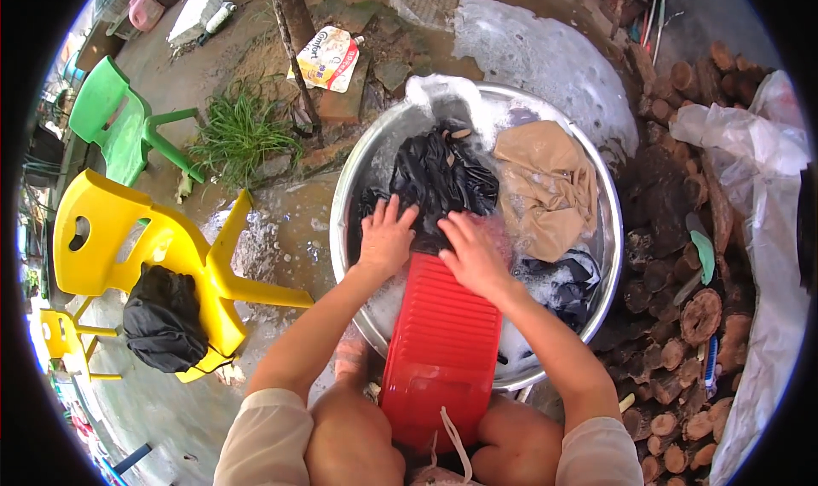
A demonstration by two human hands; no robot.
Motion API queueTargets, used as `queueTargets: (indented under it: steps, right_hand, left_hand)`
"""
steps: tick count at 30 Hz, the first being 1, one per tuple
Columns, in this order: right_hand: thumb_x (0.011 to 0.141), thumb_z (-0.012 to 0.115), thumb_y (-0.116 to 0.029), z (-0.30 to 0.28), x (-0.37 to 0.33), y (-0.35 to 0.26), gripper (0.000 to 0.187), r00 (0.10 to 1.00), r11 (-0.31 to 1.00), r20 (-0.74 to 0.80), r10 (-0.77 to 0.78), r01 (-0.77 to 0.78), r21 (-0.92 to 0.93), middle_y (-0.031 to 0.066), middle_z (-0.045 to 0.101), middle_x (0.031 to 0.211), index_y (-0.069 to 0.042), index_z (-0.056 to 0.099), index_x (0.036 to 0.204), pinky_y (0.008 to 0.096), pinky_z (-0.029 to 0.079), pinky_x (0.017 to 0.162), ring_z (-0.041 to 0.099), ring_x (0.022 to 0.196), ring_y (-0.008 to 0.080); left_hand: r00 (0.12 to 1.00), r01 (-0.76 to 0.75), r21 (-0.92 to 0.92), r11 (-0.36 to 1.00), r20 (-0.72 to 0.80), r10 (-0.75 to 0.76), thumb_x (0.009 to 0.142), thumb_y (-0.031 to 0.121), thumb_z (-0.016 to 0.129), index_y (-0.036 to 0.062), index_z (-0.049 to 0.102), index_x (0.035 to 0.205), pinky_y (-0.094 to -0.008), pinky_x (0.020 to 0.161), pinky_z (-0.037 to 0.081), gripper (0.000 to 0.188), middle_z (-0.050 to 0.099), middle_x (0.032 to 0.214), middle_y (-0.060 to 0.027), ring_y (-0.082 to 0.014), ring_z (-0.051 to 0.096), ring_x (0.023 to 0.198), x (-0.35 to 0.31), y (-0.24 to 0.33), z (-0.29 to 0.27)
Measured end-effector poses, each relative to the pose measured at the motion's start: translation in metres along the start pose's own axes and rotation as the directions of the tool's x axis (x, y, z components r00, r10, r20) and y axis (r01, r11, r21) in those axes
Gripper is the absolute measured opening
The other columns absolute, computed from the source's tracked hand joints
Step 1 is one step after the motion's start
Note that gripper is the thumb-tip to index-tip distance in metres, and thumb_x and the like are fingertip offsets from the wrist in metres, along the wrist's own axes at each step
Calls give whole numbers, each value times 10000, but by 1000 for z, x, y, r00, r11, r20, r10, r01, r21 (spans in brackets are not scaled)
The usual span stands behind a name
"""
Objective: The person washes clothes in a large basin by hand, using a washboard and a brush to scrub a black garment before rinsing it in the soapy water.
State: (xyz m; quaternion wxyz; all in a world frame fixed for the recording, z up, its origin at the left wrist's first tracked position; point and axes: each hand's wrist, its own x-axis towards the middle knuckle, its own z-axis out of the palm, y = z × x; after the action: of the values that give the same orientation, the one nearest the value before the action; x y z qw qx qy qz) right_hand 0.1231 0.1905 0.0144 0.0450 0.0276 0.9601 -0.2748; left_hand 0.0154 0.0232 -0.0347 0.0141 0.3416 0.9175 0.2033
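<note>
A red ridged washboard [443, 316] leans from between my knees into a round metal basin [607, 201] of suds. At its upper end lies a wet black garment [439, 175], bunched and shiny. My left hand [386, 237] rests on the garment's near left edge, fingers spread. My right hand [475, 260] touches the near right edge, its fingers stretched out over the cloth. A tan cloth [550, 188] floats bunched in the right half of the basin. Below it sits a dark patterned cloth [564, 286], partly under foam.
On the left stand a yellow chair [111, 222] with a black cloth bag [164, 320] on it, and a green chair [115, 111]. Stacked logs [700, 316] and a plastic sheet [758, 196] border the right. A detergent pouch [331, 58] lies beyond the basin, near spilled foam [545, 51].
</note>
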Motion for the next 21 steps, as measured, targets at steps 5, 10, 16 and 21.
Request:
queueTargets:
  steps: [5, 10, 16, 21]
  right_hand:
    - [914, 530, -293, 39, -27, 8, 541, 999, 991, -39, -30, 25, -130, 132, 338, 1456, -99, 376, 1395, 478, 270, 1082, 312, 1349, 324]
    - [948, 484, -315, 45, -24, 23, 462, 1000, 980, -5, 24, -23, 197, 112, 378, 1450, -111, 446, 1361, 425, 234, 1114, 315, 1362, 282]
    - [953, 471, -420, 19, -12, 53, 507, 855, 86, 211, 474, -283, 955, 137, 510, 1337, -49, 525, 1294, 353, 335, 1065, 461, 1253, 242]
    - [993, 366, -411, -22, -13, 69, 488, 964, -668, 254, 78, -138, 731, 118, 606, 1162, -18, 532, 1231, 386, 495, 893, 615, 953, 255]
  left_hand:
    - [858, 354, -121, 927, 437, -270, 839, 126, 526, 108, 473, 1213, -497, 924, 434, 378, 569, 1162, -240, -445, 540, 1085, 18, -36, 37]
    - [871, 446, -567, 692, 97, -482, 834, 149, 614, 22, 544, 1163, -401, 889, 460, 360, 633, 1062, -239, -386, 595, 1037, 13, -34, 6]
    - [994, 110, -905, 411, 104, -37, 854, 69, 609, -16, 525, 1141, -332, 856, 463, 311, 596, 1037, -190, -279, 604, 955, 29, 91, -105]
    - [913, 93, -956, 280, 194, 360, 852, 62, 611, 12, 499, 1061, -349, 817, 465, 242, 567, 935, -169, -263, 577, 904, 5, 146, -138]
